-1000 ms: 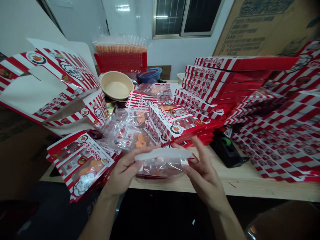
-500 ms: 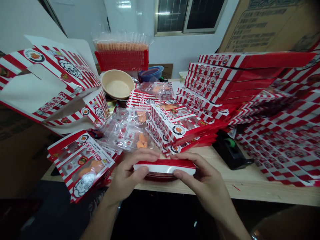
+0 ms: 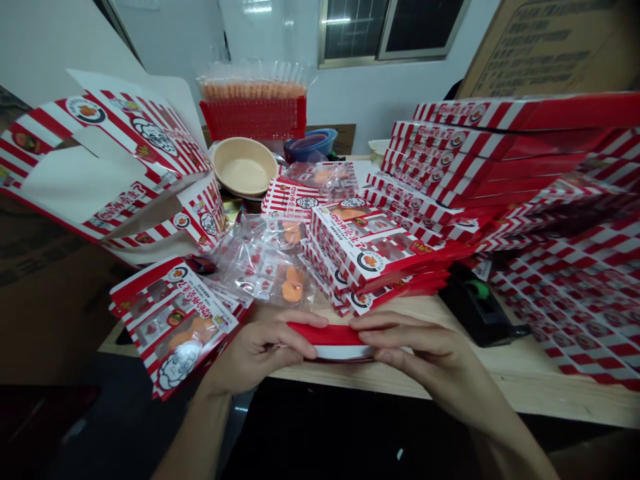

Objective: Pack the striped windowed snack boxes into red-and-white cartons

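Observation:
Between my hands, at the table's front edge, is a flat red and white cardboard box (image 3: 334, 336), seen end-on with a white flap along its near side. My left hand (image 3: 270, 343) closes round its left end, fingers on top. On the right end my right hand (image 3: 415, 343) grips it, fingertips on the red top and thumb at the white flap. The box's underside and far part are hidden. Just beyond lie clear plastic bags (image 3: 270, 273) with orange pieces, beside a pile of printed window boxes (image 3: 367, 243).
Left stand printed boxes (image 3: 175, 327) and a large open striped carton (image 3: 145, 153). A black tape dispenser (image 3: 480, 307) sits right, before tall stacks of striped boxes (image 3: 590, 267). Behind are a beige bowl (image 3: 245, 167), a blue bowl (image 3: 313, 143) and a red basket (image 3: 255, 117).
My fingers have shifted on the box. The left fingers now lie over the flap's left corner, and the white flap sits lower and closer in. The view has swung slightly left.

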Tool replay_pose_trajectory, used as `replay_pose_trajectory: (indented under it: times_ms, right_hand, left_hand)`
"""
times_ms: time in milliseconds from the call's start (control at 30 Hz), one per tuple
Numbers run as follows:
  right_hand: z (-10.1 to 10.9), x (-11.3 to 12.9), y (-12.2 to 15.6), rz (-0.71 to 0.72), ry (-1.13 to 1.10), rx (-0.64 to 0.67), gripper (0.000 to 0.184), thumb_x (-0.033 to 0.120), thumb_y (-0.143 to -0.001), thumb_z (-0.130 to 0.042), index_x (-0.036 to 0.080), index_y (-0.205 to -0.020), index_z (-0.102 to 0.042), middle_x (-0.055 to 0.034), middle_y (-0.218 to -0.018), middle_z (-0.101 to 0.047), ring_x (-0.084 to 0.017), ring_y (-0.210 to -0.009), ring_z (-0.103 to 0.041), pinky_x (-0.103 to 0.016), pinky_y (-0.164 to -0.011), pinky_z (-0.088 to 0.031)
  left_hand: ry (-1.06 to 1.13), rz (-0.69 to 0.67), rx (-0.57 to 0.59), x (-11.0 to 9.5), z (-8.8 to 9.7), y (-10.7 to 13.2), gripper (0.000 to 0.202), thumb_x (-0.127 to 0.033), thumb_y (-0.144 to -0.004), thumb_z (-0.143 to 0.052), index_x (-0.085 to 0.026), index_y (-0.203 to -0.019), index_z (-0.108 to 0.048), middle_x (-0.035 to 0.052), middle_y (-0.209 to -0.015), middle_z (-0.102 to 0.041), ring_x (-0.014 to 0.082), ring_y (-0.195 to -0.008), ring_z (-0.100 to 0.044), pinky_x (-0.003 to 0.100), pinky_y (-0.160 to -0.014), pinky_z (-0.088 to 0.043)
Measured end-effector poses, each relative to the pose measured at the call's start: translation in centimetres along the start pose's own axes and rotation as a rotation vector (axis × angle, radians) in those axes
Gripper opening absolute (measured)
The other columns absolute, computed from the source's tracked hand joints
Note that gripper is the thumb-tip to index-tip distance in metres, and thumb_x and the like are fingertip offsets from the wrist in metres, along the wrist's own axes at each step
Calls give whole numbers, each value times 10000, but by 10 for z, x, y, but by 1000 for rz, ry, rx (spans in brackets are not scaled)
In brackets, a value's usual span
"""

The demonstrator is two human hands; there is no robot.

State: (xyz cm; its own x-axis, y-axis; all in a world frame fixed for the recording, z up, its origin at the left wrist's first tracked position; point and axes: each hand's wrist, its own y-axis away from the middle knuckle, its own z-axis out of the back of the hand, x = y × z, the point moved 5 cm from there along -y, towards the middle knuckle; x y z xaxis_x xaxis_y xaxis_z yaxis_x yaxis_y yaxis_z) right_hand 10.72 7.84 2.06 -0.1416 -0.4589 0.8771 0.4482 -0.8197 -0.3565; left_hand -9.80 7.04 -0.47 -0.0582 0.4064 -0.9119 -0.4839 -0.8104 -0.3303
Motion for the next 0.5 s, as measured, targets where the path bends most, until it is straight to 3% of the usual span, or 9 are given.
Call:
replay_pose_trajectory:
  times_ms: [133,267,333,500]
  right_hand:
    - [-5,7,2,23,52,-9,214,175,-740,-681,310,-906,-694,9,-966,-695,-151,-896,-651,-226,-756,-546]
    - [-11,9,7,13,36,-141,213,137,-763,-647,295,-900,-680,1,-913,-689,-142,-863,-647,-233,-750,-539]
    - [-12,8,7,26,1,-136,213,150,-784,-628,305,-918,-687,-10,-946,-685,-151,-879,-645,-257,-761,-538]
    - [-10,5,7,78,-74,85,349,214,-727,-698,385,-1027,-648,1,-1057,-666,-168,-958,-626,-285,-777,-536]
  left_hand:
    - [-13,-24,-120,-4,-4,1,246,-173,-845,-539,-276,-1043,-644,63,-1094,-657,195,-1025,-604,328,-863,-488]
    - [-16,-43,-189,-8,-4,-1,224,-167,-863,-504,-250,-1003,-657,58,-1002,-686,190,-972,-623,332,-850,-491]
    - [-10,-53,-135,-9,-3,-1,235,-171,-861,-512,-274,-1015,-656,54,-1051,-671,196,-1021,-602,356,-889,-472]
    - [-49,-19,71,-11,1,6,272,-260,-841,-551,-359,-1082,-627,44,-1174,-618,216,-1060,-588,354,-864,-491]
